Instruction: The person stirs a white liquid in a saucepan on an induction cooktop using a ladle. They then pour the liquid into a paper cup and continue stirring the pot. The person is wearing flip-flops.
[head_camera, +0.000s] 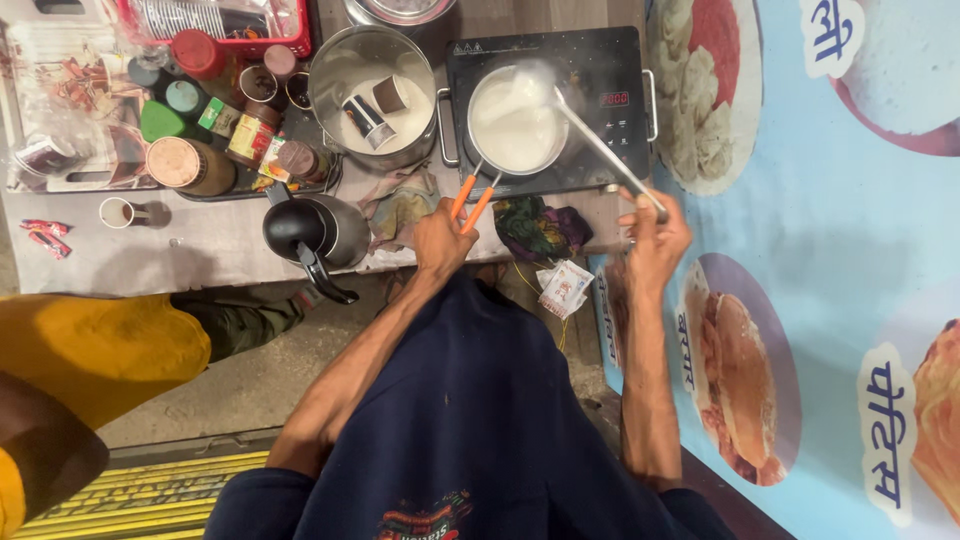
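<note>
Left hand (443, 240) clenches orange tongs (472, 203) gripping milk pan (517, 125); right hand (655, 235) grasps ladle (600, 140) above pan; steaming milk may slop over.

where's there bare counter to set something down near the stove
Bare counter lies between the small paper cup and the black kettle, below the jar tray. Around the induction stove it is crowded: big pot, rags, left hand on tongs, right hand on the ladle.

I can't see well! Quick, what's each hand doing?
Left hand: closed on the orange tongs gripping the pan.
Right hand: closed on the ladle handle.
</note>
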